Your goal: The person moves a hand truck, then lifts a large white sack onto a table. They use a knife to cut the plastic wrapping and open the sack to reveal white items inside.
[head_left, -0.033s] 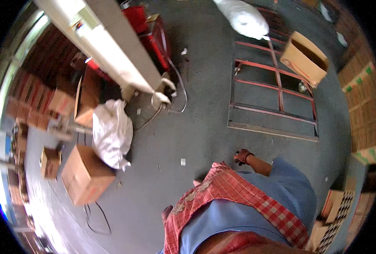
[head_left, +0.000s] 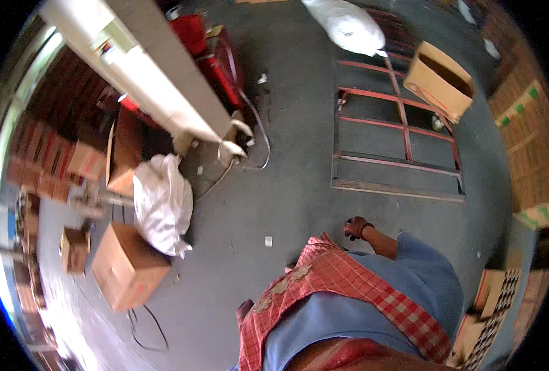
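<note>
My right hand (head_left: 356, 228), in a dark reddish-brown glove, hangs in front of my body over the grey floor. Its fingers curl inward, and I see nothing in them. It touches no other thing; nearest ahead of it lies a rusty red metal frame (head_left: 373, 122) with crossbars. Of my left hand (head_left: 244, 309) only a dark gloved bit shows beside the red checked apron (head_left: 336, 272); its fingers are hidden by the apron.
An open carton (head_left: 440, 81) and a white sack (head_left: 351, 29) are by the frame. At left, another white sack (head_left: 163, 201) leans by a closed carton (head_left: 129, 266). A pale pillar (head_left: 157, 80) with a hose (head_left: 264, 123) stands ahead. Stacked cartons (head_left: 522, 148) line the right.
The view has shifted slightly, so the pillar and frame sit a little further left and the left-hand cartons lower. My right hand has swung slightly; nothing was picked up or let go.
</note>
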`<state>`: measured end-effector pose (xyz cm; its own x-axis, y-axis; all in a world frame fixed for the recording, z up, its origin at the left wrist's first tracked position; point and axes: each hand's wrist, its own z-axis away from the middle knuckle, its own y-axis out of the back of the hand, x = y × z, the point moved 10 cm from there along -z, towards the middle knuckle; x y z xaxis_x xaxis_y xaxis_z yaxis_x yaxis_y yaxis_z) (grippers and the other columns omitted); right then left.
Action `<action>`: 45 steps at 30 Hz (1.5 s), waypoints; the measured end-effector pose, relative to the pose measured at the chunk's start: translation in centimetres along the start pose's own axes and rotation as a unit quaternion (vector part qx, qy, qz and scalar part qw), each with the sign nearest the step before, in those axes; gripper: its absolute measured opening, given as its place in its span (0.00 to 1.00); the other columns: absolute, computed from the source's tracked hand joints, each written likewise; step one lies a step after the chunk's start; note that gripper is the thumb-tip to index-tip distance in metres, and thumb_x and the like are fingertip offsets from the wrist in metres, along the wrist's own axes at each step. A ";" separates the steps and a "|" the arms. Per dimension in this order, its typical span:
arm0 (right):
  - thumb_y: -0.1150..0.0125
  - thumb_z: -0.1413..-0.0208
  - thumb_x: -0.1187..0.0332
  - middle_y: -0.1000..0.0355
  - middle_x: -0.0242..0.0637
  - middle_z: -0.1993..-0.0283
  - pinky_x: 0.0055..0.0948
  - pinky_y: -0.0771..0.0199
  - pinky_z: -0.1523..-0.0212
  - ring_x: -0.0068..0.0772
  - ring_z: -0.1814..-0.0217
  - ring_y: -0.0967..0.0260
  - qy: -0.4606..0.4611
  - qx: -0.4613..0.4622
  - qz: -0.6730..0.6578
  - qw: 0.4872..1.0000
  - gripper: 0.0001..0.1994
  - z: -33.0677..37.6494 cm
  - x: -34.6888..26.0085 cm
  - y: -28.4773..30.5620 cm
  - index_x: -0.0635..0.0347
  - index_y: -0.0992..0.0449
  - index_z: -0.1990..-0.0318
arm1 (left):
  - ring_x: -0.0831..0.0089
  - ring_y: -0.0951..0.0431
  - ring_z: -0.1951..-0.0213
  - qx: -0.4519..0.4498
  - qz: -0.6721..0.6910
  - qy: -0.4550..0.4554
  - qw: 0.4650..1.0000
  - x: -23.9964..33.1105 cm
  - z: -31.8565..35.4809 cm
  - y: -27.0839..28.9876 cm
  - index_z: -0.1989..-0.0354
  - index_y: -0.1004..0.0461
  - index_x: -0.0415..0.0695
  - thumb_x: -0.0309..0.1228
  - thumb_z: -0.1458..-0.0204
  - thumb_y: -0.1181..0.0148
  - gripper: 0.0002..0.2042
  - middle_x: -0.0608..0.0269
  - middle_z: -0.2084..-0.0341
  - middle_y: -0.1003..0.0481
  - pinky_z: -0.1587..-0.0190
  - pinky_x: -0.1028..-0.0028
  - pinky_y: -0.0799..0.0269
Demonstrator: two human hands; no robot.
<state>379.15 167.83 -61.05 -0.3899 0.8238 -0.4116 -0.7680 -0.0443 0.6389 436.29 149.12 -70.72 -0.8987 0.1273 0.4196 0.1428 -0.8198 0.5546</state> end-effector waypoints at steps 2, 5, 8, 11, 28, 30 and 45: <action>0.45 0.54 0.56 0.27 0.45 0.70 0.35 0.28 0.73 0.39 0.71 0.27 0.030 -0.085 -0.109 0.990 0.17 -0.6 -1.3 0.4 0.64 0.26 0.70 | 0.59 0.28 0.75 -0.015 -0.234 -0.139 0.962 2.7 -5.0 4.6 0.70 0.33 0.47 0.35 0.55 0.50 0.07 0.61 0.76 0.28 0.76 0.62 0.34; 0.47 0.52 0.60 0.27 0.41 0.71 0.33 0.30 0.80 0.34 0.73 0.28 -0.175 0.006 -0.449 0.876 0.13 0.1 1.3 1.3 0.63 0.27 0.72 | 0.62 0.29 0.77 -0.025 0.082 -0.028 0.996 5.7 -12.5 13.9 0.67 0.32 0.45 0.35 0.53 0.50 0.09 0.61 0.77 0.30 0.78 0.66 0.35; 0.51 0.48 0.58 0.28 0.38 0.71 0.36 0.32 0.72 0.34 0.68 0.30 -0.157 -0.059 -0.228 0.959 0.13 -4.2 4.7 -2.2 0.58 0.26 0.68 | 0.67 0.31 0.80 -0.006 0.538 0.088 0.839 14.9 -17.2 21.2 0.64 0.32 0.41 0.35 0.50 0.51 0.11 0.62 0.79 0.32 0.81 0.71 0.38; 0.49 0.49 0.59 0.27 0.34 0.70 0.34 0.35 0.74 0.33 0.68 0.30 -0.031 0.050 -0.030 0.998 0.12 -9.6 11.7 -3.2 0.54 0.25 0.65 | 0.67 0.29 0.78 -0.009 0.530 0.040 0.847 25.7 -22.5 24.1 0.63 0.31 0.41 0.35 0.50 0.49 0.11 0.60 0.77 0.31 0.80 0.71 0.36; 0.46 0.53 0.57 0.26 0.40 0.70 0.37 0.34 0.77 0.38 0.73 0.29 -0.109 0.073 -0.258 0.957 0.15 -40.4 -6.4 37.4 0.58 0.27 0.65 | 0.62 0.27 0.74 -0.172 0.621 -0.034 0.764 54.2 -56.3 32.9 0.55 0.33 0.41 0.35 0.50 0.48 0.16 0.56 0.69 0.27 0.74 0.67 0.31; 0.46 0.54 0.51 0.27 0.41 0.71 0.39 0.29 0.69 0.39 0.69 0.28 -0.056 0.071 0.084 0.992 0.19 -43.8 -6.3 38.3 0.58 0.25 0.67 | 0.59 0.27 0.72 -0.180 0.557 -0.046 0.809 57.3 -64.7 35.1 0.53 0.35 0.41 0.36 0.51 0.47 0.18 0.54 0.66 0.27 0.71 0.64 0.30; 0.51 0.48 0.61 0.30 0.45 0.61 0.33 0.30 0.75 0.38 0.66 0.30 -0.284 0.235 -0.554 0.746 0.14 -61.3 4.3 49.0 0.60 0.30 0.60 | 0.64 0.26 0.67 -0.053 0.004 -0.090 0.995 109.5 -92.5 50.3 0.60 0.27 0.40 0.42 0.59 0.38 0.21 0.59 0.66 0.25 0.66 0.67 0.31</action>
<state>308.65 134.54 -71.36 0.7338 0.3194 -0.5996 -0.1431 0.9355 0.3231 306.74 70.22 -63.37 -0.8079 0.2106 0.5505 0.0962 -0.8743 0.4757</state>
